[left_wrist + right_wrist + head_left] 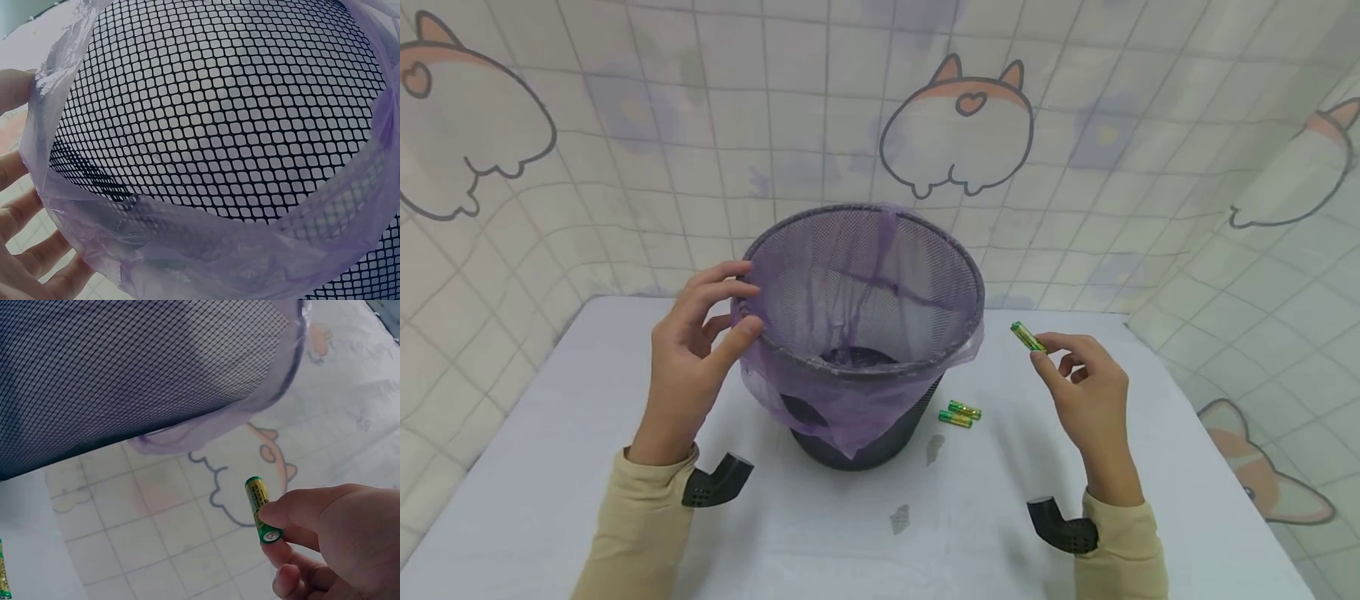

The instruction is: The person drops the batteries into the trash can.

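A black mesh waste bin (880, 275) lined with a thin purple bag (850, 400) stands on the white table (550, 500). My left hand (741, 308) holds its near-left rim, fingers over the edge and thumb on the bag outside. In the left wrist view the mesh (219, 112) and bag edge (187, 244) fill the frame, with my fingers (25, 250) at the left. My right hand (1045, 346) pinches a green battery (1027, 337) in the air to the right of the bin. The right wrist view shows that battery (258, 503) between thumb and finger, below the bin (125, 375).
Two more green batteries (959, 413) lie side by side on the table by the bin's right foot; one (4, 575) shows at the right wrist view's left edge. A cartoon-printed cloth backdrop (958, 137) encloses the table's back and sides. Small stains (900, 518) mark the table in front of the bin.
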Demonstrator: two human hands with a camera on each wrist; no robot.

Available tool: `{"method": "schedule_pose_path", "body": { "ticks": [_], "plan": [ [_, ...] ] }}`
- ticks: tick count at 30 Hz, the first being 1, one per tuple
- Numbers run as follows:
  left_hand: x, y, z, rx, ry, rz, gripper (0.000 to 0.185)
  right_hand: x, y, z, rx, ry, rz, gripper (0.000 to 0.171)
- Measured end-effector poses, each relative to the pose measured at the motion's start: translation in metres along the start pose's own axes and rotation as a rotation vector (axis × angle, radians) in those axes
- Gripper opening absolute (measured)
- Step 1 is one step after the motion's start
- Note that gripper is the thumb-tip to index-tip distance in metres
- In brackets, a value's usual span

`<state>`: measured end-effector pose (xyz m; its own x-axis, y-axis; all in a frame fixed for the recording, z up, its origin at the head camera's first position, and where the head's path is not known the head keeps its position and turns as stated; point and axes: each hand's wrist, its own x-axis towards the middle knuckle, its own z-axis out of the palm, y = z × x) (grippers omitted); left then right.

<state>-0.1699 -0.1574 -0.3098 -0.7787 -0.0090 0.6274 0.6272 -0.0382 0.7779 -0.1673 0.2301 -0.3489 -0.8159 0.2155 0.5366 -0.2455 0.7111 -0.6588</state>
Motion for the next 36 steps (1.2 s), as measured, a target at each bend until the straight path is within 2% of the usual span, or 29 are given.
{"method": "schedule_pose_path", "body": {
  "ticks": [7,15,24,30,36],
  "plan": [
    [0.001,0.0,0.001,0.042,-0.005,-0.031,0.028,0.002,-0.015,-0.011,0.064,0.05,-0.058,0.018],
    [0.0,0.001,0.002,0.055,-0.012,-0.049,0.028,0.005,-0.033,-0.018,0.124,0.056,-0.132,0.022],
    [0.0,0.002,0.001,0.048,-0.008,-0.04,0.028,0.007,-0.052,-0.019,0.166,0.034,-0.144,0.023],
    [0.0,0.0,0.001,0.06,-0.004,-0.009,0.03,0.009,-0.059,-0.017,0.197,0.028,-0.162,0.024],
    [0.0,0.0,0.002,0.015,-0.006,-0.014,0.033,0.01,-0.063,-0.016,0.181,0.026,-0.196,0.024]
  ]
}}
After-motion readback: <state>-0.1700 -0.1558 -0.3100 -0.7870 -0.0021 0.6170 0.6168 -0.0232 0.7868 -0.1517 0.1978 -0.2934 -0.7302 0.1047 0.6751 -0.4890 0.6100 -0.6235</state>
